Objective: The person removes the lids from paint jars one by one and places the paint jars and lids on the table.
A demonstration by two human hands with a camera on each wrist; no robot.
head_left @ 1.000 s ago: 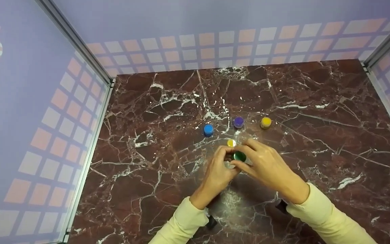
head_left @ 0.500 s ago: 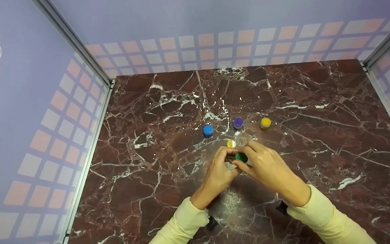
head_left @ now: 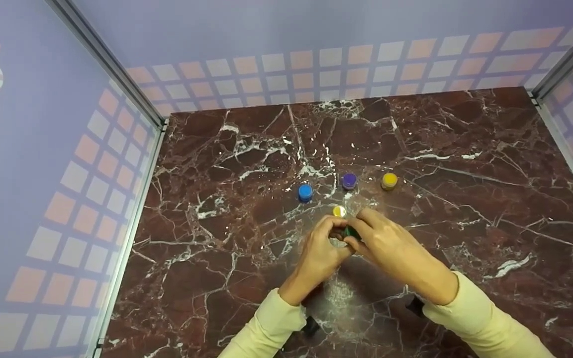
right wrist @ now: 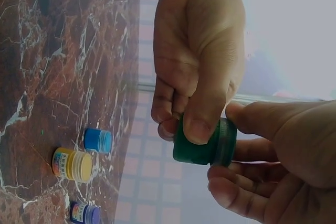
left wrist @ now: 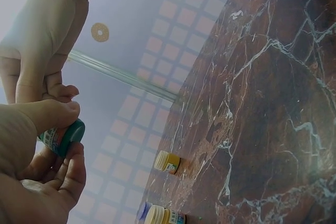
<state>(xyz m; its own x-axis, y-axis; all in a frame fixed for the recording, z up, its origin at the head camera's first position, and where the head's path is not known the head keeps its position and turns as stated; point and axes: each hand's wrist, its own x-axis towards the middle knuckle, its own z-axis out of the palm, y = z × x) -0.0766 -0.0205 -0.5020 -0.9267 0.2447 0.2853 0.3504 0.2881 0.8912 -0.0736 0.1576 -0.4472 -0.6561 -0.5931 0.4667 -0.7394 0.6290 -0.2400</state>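
Note:
In the head view my left hand (head_left: pixel 319 253) and right hand (head_left: pixel 391 248) meet over the table around a small green paint jar (head_left: pixel 350 232). My left hand grips the smooth jar body, its thumb lying along it in the right wrist view. The fingers of my right hand (right wrist: pixel 294 161) are curled about the ridged cap (right wrist: pixel 226 141) of that jar. In the left wrist view part of a label shows on the green jar (left wrist: pixel 73 137). Fingers hide much of the jar, and whether the cap is loose cannot be seen.
Just beyond the hands stands a yellow jar with a partly white top (head_left: pixel 339 212). Farther back are a blue jar (head_left: pixel 305 193), a purple jar (head_left: pixel 349 181) and another yellow jar (head_left: pixel 389 181). Panelled walls (head_left: pixel 266 74) border the marbled table (head_left: pixel 217 298).
My right fingers have shifted and closed over the green jar, so less green shows in the head view. My left hand stays nearly still. The other jars stand where they were.

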